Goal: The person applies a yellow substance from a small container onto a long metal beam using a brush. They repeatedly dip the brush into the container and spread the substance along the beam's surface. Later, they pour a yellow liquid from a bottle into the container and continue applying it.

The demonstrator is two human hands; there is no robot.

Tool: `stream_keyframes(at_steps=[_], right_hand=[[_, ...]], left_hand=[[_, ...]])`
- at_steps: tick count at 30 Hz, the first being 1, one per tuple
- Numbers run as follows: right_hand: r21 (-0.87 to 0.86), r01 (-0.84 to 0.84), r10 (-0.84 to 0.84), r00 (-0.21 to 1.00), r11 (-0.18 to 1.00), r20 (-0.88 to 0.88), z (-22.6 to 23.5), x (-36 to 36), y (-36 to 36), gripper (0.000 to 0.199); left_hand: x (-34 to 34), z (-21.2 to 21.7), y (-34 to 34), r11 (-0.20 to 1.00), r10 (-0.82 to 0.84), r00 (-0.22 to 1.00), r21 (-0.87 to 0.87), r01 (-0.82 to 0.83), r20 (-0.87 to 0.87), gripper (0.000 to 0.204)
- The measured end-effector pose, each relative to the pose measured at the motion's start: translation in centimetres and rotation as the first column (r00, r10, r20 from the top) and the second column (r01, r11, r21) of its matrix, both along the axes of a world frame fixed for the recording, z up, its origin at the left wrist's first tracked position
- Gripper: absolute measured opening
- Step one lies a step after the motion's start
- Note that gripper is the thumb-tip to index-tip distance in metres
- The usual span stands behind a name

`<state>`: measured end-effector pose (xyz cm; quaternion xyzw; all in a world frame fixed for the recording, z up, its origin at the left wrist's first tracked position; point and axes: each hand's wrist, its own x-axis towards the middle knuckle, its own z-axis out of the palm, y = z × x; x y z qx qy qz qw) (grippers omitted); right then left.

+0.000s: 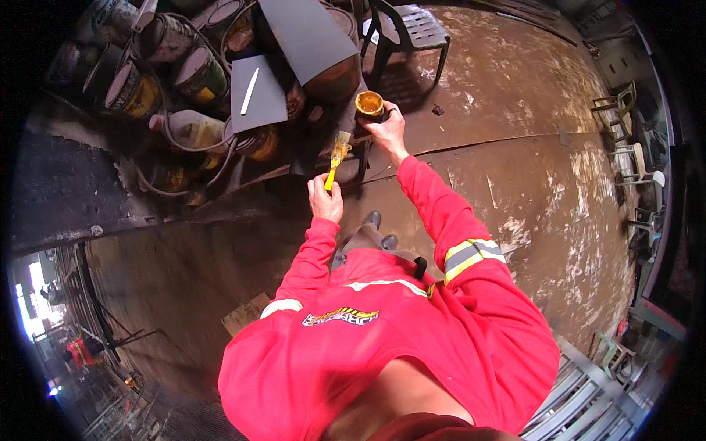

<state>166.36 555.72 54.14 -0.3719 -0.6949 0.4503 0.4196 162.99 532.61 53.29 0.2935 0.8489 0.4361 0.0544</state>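
Note:
My left hand (326, 200) is closed around the yellow handle of a paintbrush (337, 156). The brush points up and away from me, and its pale bristles look coated with something yellowish. My right hand (390, 136) grips a small cup (370, 104), its fingers wrapped around the side. The cup's rim is stained yellow, and amber-brown stuff shows inside. Brush and cup are apart, with the cup farther away and to the right. Left of them, a grey sheet (265, 110) carries a slim white blade-like strip (249, 91). A larger grey sheet (312, 37) lies behind it.
Several stained paint cans (198, 76) crowd the far left, with a plastic jug (193, 131) and a looping hose (176, 192) among them. A plastic chair (408, 33) stands beyond the cup. More chairs (638, 176) line the right wall. Someone in red and orange (83, 351) is far off at left.

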Motion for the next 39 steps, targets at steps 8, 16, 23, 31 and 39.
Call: stream_keyframes(at_steps=[8,16,23,31,39], right_hand=[[0.028,-0.055,0.055,0.998,0.998,0.021,0.2,-2.4,0.7,0.060],[-0.003,-0.144,0.144,0.987,0.990,0.074,0.9,-2.9,2.1,0.064],[-0.019,-0.260,0.256,0.929,0.965,0.268,0.1,-2.0,4.8,0.078],[-0.339,-0.145,0.080,0.977,0.929,-0.197,0.6,9.8,5.5,0.050],[-0.406,0.484,-0.329,0.858,0.775,0.395,-13.0,33.6,-9.7,0.052]], left_hand=[[-2.1,0.7,-2.1,0.999,-0.048,0.989,-0.016,0.046,-0.141,0.022],[-5.2,1.2,-0.3,0.962,-0.262,0.907,-0.159,0.220,-0.331,0.023],[-7.3,0.6,2.9,0.914,-0.406,0.828,-0.192,0.358,-0.387,0.023],[-7.7,0.3,6.6,0.876,-0.480,0.777,-0.162,0.455,-0.407,0.024],[-9.5,-0.9,7.8,0.863,-0.504,0.740,-0.299,0.407,-0.446,0.028]])
